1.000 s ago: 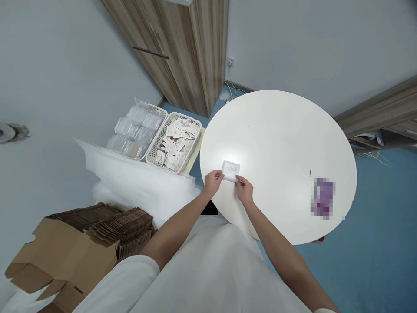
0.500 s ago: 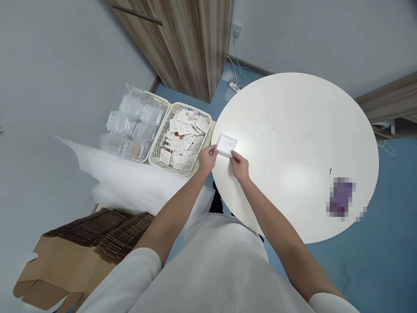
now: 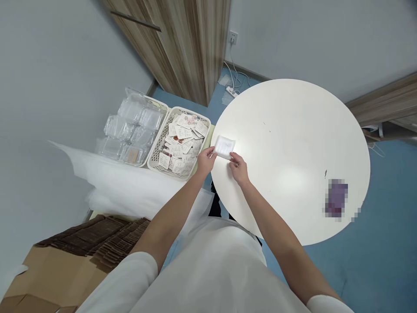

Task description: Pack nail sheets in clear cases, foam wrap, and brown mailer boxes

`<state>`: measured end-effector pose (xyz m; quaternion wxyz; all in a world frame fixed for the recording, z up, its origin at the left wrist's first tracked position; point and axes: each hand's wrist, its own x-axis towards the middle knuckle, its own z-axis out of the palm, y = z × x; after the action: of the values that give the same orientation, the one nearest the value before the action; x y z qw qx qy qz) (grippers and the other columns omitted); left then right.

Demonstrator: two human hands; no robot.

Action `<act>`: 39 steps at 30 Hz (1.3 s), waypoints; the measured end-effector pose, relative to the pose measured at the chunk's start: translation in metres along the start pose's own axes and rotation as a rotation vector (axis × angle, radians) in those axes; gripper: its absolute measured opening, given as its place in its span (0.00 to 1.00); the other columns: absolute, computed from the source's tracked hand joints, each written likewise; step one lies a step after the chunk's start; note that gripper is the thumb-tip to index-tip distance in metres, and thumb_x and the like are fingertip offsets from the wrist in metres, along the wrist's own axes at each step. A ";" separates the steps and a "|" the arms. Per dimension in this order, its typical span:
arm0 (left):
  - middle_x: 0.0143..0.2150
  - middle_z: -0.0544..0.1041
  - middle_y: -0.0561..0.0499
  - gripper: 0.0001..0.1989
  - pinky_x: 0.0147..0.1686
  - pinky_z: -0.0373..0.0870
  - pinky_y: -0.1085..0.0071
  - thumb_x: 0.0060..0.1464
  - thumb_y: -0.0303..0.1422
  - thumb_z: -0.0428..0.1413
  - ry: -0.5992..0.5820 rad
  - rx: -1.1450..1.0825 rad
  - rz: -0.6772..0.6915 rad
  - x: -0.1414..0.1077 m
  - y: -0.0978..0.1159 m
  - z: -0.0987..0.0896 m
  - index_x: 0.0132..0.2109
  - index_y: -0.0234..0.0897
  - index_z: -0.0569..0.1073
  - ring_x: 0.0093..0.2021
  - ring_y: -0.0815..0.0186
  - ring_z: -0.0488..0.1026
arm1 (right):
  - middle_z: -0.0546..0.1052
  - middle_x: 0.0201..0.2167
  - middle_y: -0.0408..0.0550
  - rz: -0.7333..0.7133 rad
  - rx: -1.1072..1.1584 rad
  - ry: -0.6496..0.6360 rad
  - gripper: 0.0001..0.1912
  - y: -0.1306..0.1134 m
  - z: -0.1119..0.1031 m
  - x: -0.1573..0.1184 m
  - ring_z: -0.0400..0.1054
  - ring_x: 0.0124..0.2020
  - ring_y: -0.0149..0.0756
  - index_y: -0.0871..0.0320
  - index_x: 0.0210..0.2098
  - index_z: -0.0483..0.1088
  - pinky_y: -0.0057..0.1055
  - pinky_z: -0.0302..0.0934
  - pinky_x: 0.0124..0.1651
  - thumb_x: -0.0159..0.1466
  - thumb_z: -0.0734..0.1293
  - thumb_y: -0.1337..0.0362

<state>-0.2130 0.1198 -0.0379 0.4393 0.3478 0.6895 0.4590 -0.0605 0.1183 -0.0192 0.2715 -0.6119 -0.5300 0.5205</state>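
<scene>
A small, flat white packet of folded foam-like wrap [image 3: 224, 146] lies at the left edge of the round white table [image 3: 293, 117]. My left hand [image 3: 206, 161] pinches its lower left corner between thumb and fingers. At the lower right corner, my right hand [image 3: 239, 168] grips the packet with thumb and forefinger, the other fingers curled under. What the wrap encloses is hidden, though a faint raised shape shows on top.
Left of the table, a white basket [image 3: 151, 162] holds printed cards, some with beads. Beside it are clear plastic boxes [image 3: 132, 126], white foam sheets [image 3: 124, 182] and a carton [image 3: 58, 274] of brown folded cardboard. A blurred purple object [image 3: 337, 198] lies on the table's right side.
Both hands stay at the packet's near corners with almost the same grip. The whole view has shifted slightly, as the head moved.
</scene>
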 end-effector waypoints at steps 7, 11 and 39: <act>0.52 0.68 0.44 0.20 0.54 0.62 0.65 0.48 0.28 0.56 -0.006 0.029 0.016 -0.012 -0.001 -0.002 0.50 0.35 0.68 0.52 0.63 0.66 | 0.58 0.56 0.50 0.016 0.035 0.009 0.27 0.003 -0.010 -0.010 0.64 0.45 0.34 0.52 0.54 0.58 0.35 0.64 0.45 0.54 0.59 0.66; 0.53 0.66 0.44 0.22 0.53 0.62 0.66 0.47 0.29 0.56 0.044 0.052 0.026 -0.028 -0.008 0.001 0.51 0.37 0.66 0.53 0.63 0.65 | 0.63 0.54 0.52 0.101 0.065 -0.002 0.28 0.012 -0.022 -0.027 0.66 0.45 0.36 0.53 0.55 0.56 0.36 0.64 0.45 0.55 0.60 0.64; 0.46 0.72 0.46 0.18 0.42 0.67 0.67 0.51 0.38 0.50 0.090 0.648 0.198 -0.309 0.039 -0.092 0.49 0.37 0.68 0.41 0.62 0.71 | 0.70 0.29 0.42 0.205 0.410 -0.753 0.20 -0.022 -0.018 -0.176 0.67 0.23 0.28 0.54 0.39 0.64 0.33 0.66 0.30 0.52 0.65 0.50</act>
<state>-0.1799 -0.1699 0.1052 0.2284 0.5141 0.7809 0.2714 -0.0334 -0.0356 0.0669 0.1223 -0.3625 -0.4145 0.8257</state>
